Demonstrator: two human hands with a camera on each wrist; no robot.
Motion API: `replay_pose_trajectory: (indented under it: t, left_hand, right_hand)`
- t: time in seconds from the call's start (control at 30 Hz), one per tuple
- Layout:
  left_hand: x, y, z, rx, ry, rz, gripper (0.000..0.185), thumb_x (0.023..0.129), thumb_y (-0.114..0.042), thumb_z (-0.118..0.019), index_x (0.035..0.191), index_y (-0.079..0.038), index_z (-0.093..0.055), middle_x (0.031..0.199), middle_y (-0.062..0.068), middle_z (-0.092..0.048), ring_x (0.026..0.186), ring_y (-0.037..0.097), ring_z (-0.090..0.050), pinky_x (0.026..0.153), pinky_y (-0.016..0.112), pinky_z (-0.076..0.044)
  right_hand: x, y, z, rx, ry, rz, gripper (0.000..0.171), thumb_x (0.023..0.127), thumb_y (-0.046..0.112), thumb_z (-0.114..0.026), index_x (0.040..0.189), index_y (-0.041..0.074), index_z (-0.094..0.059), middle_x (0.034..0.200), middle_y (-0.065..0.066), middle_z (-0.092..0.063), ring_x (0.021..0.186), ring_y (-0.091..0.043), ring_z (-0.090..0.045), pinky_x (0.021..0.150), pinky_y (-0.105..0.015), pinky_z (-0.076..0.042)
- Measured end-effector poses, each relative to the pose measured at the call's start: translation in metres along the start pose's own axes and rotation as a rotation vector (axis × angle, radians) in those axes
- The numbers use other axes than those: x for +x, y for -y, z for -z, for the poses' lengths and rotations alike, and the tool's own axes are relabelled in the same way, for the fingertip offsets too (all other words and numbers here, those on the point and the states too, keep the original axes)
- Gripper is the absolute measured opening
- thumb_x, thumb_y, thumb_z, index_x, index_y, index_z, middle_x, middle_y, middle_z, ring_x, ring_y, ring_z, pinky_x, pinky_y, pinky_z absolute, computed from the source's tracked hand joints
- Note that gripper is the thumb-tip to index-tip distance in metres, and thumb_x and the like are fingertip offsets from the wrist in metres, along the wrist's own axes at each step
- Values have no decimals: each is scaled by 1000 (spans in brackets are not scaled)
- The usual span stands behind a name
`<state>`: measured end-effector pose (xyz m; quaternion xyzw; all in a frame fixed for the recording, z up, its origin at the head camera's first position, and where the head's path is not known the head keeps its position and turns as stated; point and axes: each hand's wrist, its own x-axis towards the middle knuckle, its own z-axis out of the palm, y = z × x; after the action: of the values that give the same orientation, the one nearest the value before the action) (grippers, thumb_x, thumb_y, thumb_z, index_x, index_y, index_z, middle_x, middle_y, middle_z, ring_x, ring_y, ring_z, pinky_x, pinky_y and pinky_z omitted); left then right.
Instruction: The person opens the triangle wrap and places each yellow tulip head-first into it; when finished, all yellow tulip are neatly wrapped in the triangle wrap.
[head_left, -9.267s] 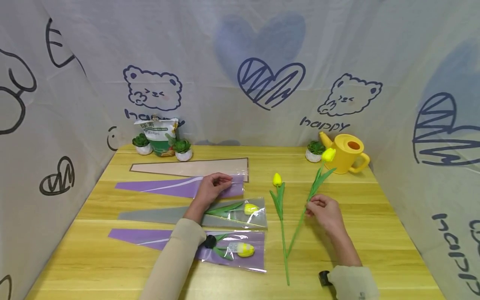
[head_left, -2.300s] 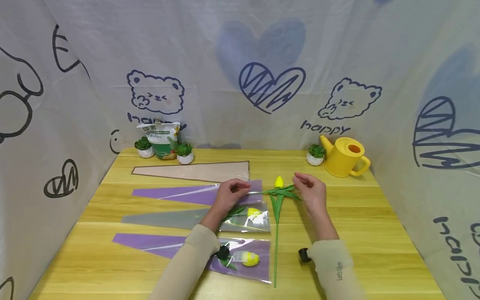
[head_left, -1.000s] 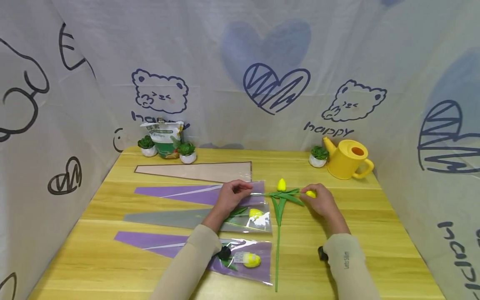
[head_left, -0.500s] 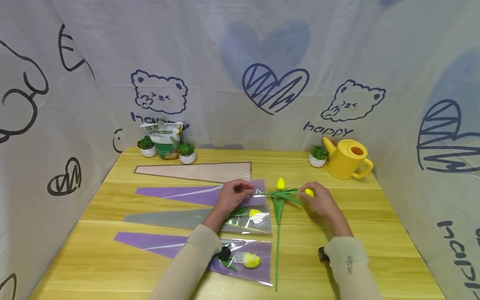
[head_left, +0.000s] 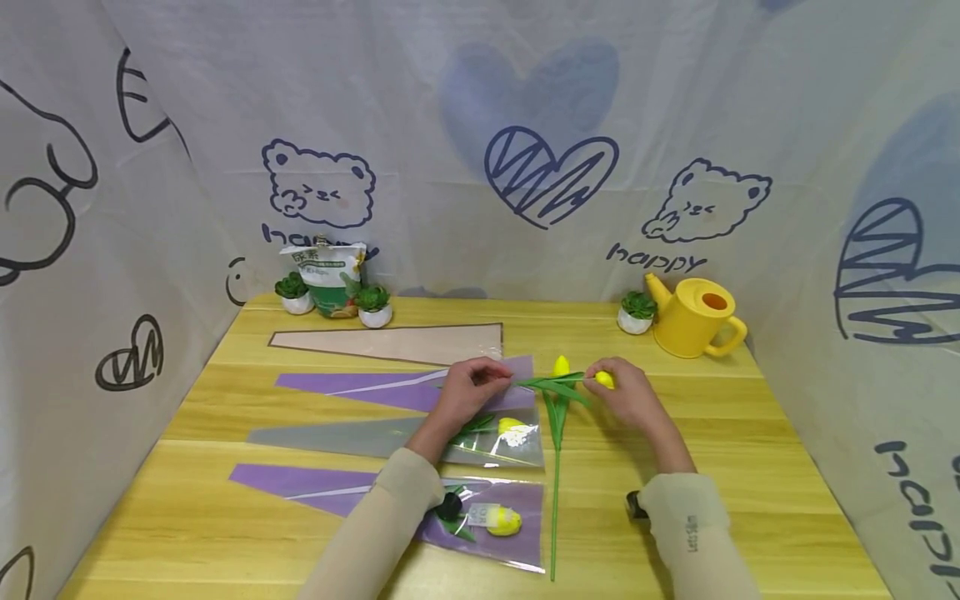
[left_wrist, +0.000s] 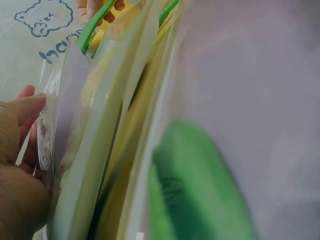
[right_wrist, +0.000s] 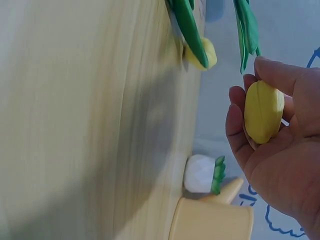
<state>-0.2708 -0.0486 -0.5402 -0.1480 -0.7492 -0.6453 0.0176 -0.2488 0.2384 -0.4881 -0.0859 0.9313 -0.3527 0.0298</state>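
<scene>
I read "happy" on the curtain (head_left: 427, 225) past the tabletop's (head_left: 750, 450) far right corner, again, part-covered, past the far left, and "Lets Slim" on the right sleeve (head_left: 701, 542); the bag (head_left: 330, 275) there, tiny in my view, seems to say 尿素.

right of centre, yellow tulips (head_left: 604, 380) with green leaves (head_left: 559, 387); left, purple flower sleeves (head_left: 390, 395) striped white, a grey sleeve (head_left: 345, 432), a beige sleeve (head_left: 390, 340) edged brown; far right, an orange-yellow watering can (head_left: 684, 321); above, a pale backdrop (head_left: 423, 225) with dark-blue bears (head_left: 318, 187) and striped hearts (head_left: 552, 175).
</scene>
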Motion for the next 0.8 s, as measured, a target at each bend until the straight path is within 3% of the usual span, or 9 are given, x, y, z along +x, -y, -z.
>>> replay_pose_trajectory:
  t: [0.5,0.8]
  left_hand:
    - [1,-2,-1,36,24,-23,10,89,-3,-80,99,-2,-79,96,16,-77,74,7,-63,68,19,-50]
    - [0,-5,-1,59,36,-11,10,90,-4,-80,100,-3,-80,95,14,-77,72,6,-63,66,20,-50]
  right_hand:
    - [8,16,-26,5,-27,41,12,101,14,-67,106,3,-70,125,-24,-66,126,-45,-57,109,-60,-43]
    - [13,26,-38,19,-22,17,10,101,14,-68,104,5,-71,127,-23,-65,129,-43,-57,113,-58,-42]
